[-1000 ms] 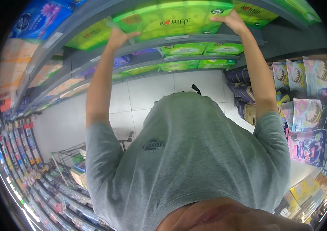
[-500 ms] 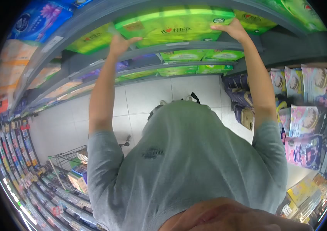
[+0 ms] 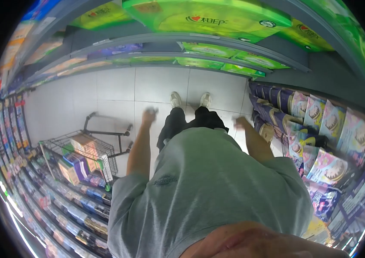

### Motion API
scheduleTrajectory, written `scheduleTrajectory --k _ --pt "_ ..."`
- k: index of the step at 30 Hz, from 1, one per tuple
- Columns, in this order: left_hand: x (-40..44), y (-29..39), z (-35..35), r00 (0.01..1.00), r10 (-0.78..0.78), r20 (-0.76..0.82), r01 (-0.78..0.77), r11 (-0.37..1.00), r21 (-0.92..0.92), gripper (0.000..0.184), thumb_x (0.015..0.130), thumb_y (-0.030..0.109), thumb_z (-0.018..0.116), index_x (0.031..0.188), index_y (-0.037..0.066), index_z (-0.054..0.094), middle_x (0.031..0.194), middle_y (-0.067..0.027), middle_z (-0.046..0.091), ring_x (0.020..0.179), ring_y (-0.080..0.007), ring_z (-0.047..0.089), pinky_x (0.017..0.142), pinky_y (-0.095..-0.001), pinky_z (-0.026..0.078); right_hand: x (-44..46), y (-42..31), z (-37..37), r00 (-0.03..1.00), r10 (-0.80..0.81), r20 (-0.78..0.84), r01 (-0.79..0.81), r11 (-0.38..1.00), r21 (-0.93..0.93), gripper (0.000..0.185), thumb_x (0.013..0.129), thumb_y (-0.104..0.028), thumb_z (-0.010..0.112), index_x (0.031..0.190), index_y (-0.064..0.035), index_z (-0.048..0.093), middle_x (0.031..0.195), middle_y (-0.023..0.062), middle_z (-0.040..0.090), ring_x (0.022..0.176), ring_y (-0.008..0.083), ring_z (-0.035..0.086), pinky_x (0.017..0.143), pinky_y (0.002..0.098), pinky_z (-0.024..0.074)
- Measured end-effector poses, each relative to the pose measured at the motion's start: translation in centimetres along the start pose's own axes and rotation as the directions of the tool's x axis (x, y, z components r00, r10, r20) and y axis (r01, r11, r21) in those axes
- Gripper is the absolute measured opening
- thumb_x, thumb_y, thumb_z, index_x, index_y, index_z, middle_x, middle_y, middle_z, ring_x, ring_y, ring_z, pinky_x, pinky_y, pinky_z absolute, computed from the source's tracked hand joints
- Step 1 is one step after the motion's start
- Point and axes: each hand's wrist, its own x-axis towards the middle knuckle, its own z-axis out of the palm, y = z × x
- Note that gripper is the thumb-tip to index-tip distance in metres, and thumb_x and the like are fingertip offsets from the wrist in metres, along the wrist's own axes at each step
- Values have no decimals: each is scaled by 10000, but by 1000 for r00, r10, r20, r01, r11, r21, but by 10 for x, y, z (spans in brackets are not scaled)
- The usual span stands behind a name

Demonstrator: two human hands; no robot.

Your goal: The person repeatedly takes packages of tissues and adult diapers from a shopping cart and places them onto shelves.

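Observation:
A large green pack [image 3: 208,19] of tissues, with a red heart in its printing, rests on the shelf ahead. Neither of my hands touches it. My left hand [image 3: 149,115] hangs low in front of my left side, over the tiled floor. Its fingers look curled but are smeared by motion. On the other side my right hand [image 3: 241,123] hangs near my right thigh, close to the purple packs [image 3: 265,107]. Blur hides its finger shape too, and I cannot make out anything held in either hand.
To the left stands a wire shopping cart [image 3: 118,148] holding several boxes and packs. Shelves with small packaged goods [image 3: 58,215] line the lower left. Upright pink-and-white pouches [image 3: 328,167] fill the rack on the right. Pale floor tiles [image 3: 113,86] run below the shelf.
Both my hands have let go of the large green tissue pack and dropped to my sides. The pack stays on the shelf. My view has shifted, showing my shoes and more of the cart.

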Motion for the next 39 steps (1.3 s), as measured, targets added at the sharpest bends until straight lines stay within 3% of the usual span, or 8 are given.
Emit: scheduleTrajectory --k 1,3,8,13,17,27,32,39 --pt "-26 -56 5 961 -206 184 250 930 -269 205 847 269 651 819 67 630 664 -50 573 539 -162 549 447 -313 452 -10 3 35 846 408 -342 -530 712 -461 500 818 -444 648 1149 -83 551 1025 186 629 872 288 648 744 469 528" --pt "-71 -103 24 805 -518 291 338 802 492 400 864 439 595 736 61 633 619 -93 606 504 -216 585 473 -352 484 -63 4 77 942 198 -269 -334 611 -718 455 811 -423 671 1080 -66 584 939 115 641 781 247 642 657 440 514" --pt "-163 -137 22 819 -552 156 573 801 -172 367 826 389 643 742 32 620 643 -92 609 512 -213 578 477 -366 488 -40 -31 69 992 129 16 -105 867 -487 285 876 -364 595 944 -88 616 724 51 616 581 195 601 491 379 457" --pt "-128 -103 12 983 -156 -96 146 984 -107 366 802 390 652 825 25 674 628 -115 637 512 -205 598 590 -379 500 19 -170 62 795 -545 267 163 -233 -959 204 807 -270 583 704 -97 620 688 56 606 559 185 572 491 368 442" --pt "-134 -5 -25 956 138 -258 -189 965 -184 446 799 344 662 1098 15 633 924 -182 680 878 -260 651 809 -353 500 -75 -274 178 750 -657 -74 459 599 -656 274 823 -189 586 1058 -59 639 793 70 641 606 166 606 489 293 444" --pt "-230 -230 -3 910 -61 -409 -116 911 -395 424 800 330 668 1102 33 640 994 -167 666 919 -262 630 819 -355 491 -20 -138 285 802 -590 93 192 108 -975 273 844 -314 557 804 -63 655 638 84 629 531 201 601 448 360 470" --pt "-367 -458 82 824 -510 -248 440 851 -288 442 783 437 605 789 0 673 949 -208 662 950 -366 611 837 -451 474 -46 29 333 837 -485 -253 65 548 -834 200 782 -203 640 792 -4 622 681 129 639 511 236 609 409 363 461" --pt "-553 -579 222 454 -884 112 231 -5 -973 212 817 235 594 816 23 592 645 -97 600 480 -207 551 419 -350 446 -67 22 405 930 -332 -157 6 441 -897 213 816 -222 620 901 -28 606 710 98 631 549 203 596 508 369 469"
